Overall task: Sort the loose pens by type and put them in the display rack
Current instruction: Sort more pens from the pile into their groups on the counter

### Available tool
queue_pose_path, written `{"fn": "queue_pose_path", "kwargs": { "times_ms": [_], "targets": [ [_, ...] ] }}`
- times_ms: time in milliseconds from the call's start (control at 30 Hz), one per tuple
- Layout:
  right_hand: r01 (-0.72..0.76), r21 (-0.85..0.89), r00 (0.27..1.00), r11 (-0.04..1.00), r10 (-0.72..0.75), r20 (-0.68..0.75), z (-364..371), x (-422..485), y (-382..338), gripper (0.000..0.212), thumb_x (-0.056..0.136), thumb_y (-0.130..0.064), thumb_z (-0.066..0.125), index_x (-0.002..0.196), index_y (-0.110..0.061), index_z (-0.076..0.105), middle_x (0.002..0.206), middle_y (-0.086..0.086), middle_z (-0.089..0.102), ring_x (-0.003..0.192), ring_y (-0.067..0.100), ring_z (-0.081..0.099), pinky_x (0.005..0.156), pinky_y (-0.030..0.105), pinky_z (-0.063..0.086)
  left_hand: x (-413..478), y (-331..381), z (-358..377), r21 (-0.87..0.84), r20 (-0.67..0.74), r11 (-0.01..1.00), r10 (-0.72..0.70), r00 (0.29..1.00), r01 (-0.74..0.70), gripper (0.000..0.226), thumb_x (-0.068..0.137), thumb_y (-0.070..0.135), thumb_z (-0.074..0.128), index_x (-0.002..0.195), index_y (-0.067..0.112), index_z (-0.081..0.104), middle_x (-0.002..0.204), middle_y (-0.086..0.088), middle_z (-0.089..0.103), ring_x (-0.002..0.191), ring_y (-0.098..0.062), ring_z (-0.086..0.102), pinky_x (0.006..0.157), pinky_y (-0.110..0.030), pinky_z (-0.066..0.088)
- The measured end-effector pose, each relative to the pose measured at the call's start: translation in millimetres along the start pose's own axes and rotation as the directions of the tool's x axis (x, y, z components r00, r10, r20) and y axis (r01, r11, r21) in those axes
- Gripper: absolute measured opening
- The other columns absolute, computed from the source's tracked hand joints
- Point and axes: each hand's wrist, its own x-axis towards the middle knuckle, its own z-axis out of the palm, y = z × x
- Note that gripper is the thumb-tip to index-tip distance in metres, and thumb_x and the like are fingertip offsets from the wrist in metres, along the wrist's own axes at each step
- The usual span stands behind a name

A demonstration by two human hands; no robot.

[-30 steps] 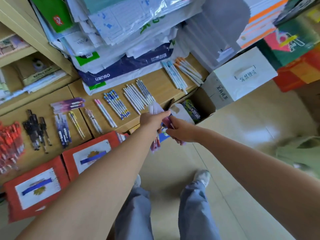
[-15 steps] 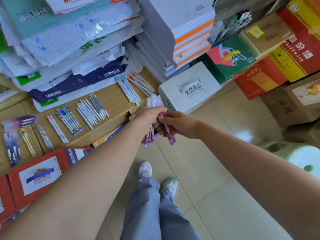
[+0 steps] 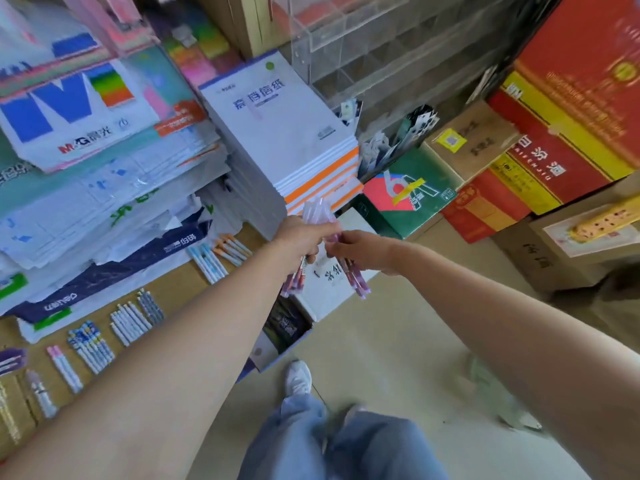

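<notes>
A stationery shop, or its stock corner, is shown. Packs of paper (image 3: 86, 109) in printed wrappers are piled high on a wooden bench (image 3: 180, 289), and a tall stack of writing pads (image 3: 287, 133) is set beside them. Pens (image 3: 90, 344) are laid out on the bench in small groups, with many alike in each group. A clear acrylic display rack (image 3: 363, 39) with rows of compartments is seen just beyond the pads. Red and yellow printed cartons (image 3: 571, 98) and brown cardboard boxes (image 3: 474, 140) are stacked along a pale floor (image 3: 381, 358).
</notes>
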Motion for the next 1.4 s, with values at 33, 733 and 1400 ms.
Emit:
{"fn": "queue_pose_path", "kwargs": {
  "times_ms": [33, 733, 1400],
  "targets": [
    [0.003, 0.020, 1.000, 1.000, -0.003, -0.005, -16, 3, 1, 0.030, 0.100, -0.032, 0.045, 0.111, -0.007, 0.056, 0.071, 0.006, 0.053, 0.063, 0.019, 0.048, 0.060, 0.027, 0.038, 7, 12, 6, -0.005, 0.031, 1.000, 0.006, 0.999, -0.006, 0.025, 0.079, 0.021, 0.077, 0.076, 0.011, 0.055, 0.042, 0.005, 0.038, 0.044, -0.014, 0.027, 0.044, -0.022, 0.028],
    [0.248, 0.378, 0.955, 0.892, -0.160, -0.251, -265, 53, -52, 0.021, 0.092, -0.019, 0.062, 0.096, 0.002, 0.060, 0.064, 0.005, 0.057, 0.048, 0.008, 0.061, 0.055, 0.022, 0.058, 85, 190, 73, -0.347, -0.388, 0.933, -0.051, 0.920, -0.094, 0.021, 0.087, 0.003, 0.055, 0.066, 0.002, 0.051, 0.047, -0.007, 0.046, 0.038, -0.017, 0.038, 0.040, -0.023, 0.038],
    [0.439, 0.535, 0.841, 0.721, -0.121, -0.528, -308, 113, -184, 0.021, 0.089, -0.020, 0.067, 0.091, 0.000, 0.068, 0.071, 0.011, 0.073, 0.055, 0.017, 0.068, 0.055, 0.020, 0.052, 118, 259, -8, -0.461, -0.409, 0.877, -0.077, 0.909, -0.133, 0.030, 0.089, 0.004, 0.052, 0.117, -0.008, 0.052, 0.086, -0.017, 0.055, 0.039, -0.019, 0.049, 0.042, -0.029, 0.052]
  ]
}}
